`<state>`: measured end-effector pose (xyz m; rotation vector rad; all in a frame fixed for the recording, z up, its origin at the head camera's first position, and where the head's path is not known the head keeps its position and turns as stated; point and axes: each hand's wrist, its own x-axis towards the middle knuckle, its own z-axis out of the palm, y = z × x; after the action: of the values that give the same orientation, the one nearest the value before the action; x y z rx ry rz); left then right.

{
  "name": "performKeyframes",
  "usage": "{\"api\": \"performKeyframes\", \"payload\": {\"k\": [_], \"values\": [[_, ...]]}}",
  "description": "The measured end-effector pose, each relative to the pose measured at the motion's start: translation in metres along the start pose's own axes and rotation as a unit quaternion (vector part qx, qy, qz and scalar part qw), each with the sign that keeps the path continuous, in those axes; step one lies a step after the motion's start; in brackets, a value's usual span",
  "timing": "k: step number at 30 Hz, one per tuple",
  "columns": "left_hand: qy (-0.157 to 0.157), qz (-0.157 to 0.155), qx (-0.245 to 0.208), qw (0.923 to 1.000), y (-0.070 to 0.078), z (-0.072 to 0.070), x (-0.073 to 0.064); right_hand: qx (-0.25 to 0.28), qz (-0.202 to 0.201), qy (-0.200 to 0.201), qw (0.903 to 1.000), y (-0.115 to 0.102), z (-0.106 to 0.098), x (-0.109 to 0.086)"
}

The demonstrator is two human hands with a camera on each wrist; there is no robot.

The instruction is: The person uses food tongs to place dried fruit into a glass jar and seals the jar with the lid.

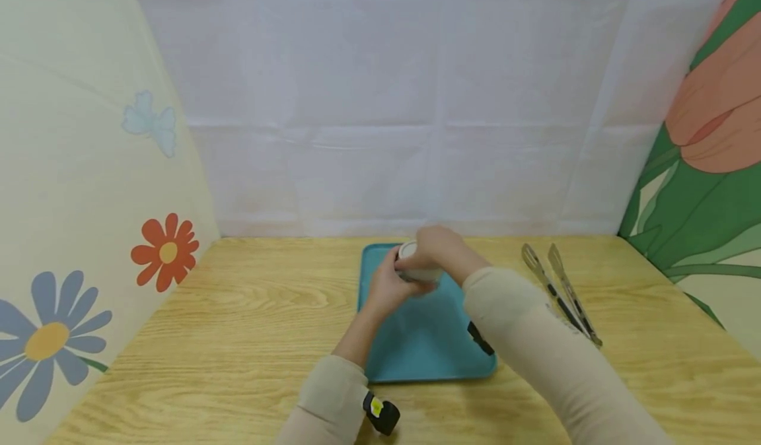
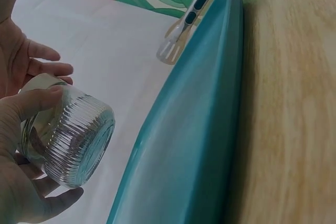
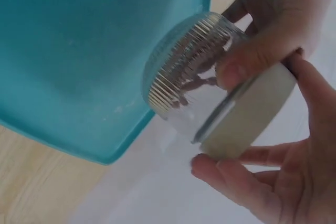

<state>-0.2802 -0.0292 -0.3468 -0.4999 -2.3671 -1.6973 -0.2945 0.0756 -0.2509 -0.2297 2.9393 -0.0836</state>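
Observation:
Above the teal tray point(image 1: 425, 339), a ribbed clear glass jar point(image 2: 81, 137) is held tilted in the air. My left hand point(image 1: 389, 286) grips the jar body, its thumb along the side and fingers beneath. A whitish lid point(image 3: 252, 116) sits at the jar's mouth. My right hand point(image 1: 442, 250) holds this lid by its rim, thumb and fingers spread around it in the right wrist view. Whether the lid is tight or loose I cannot tell. Small dark shapes show through the glass; the hands partly hide the jar in the head view.
Metal tongs point(image 1: 561, 293) with black grips lie spread on the wooden table point(image 1: 255, 313), right of the tray. A white cloth point(image 1: 333, 102) hangs behind the table. Flower-printed panels point(image 1: 77, 201) stand on both sides.

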Motion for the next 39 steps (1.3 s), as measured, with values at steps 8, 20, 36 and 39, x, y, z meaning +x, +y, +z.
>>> {"api": "performKeyframes", "payload": {"k": [8,20,36,39], "values": [[-0.009,0.016,-0.023,0.9996,-0.002,-0.002,0.000,0.036,-0.101,-0.064,0.9922,0.013,-0.016,0.001],[-0.036,0.009,-0.028,0.9989,0.003,-0.004,-0.002,0.080,-0.088,-0.070,0.9904,0.009,-0.014,-0.006],[-0.038,0.005,-0.028,0.9988,0.007,0.003,-0.004,-0.020,0.006,-0.002,0.9998,0.012,-0.010,-0.006],[-0.043,0.007,-0.051,0.9978,0.018,-0.001,-0.009,0.011,-0.079,-0.027,0.9965,0.020,-0.015,-0.007]]}}
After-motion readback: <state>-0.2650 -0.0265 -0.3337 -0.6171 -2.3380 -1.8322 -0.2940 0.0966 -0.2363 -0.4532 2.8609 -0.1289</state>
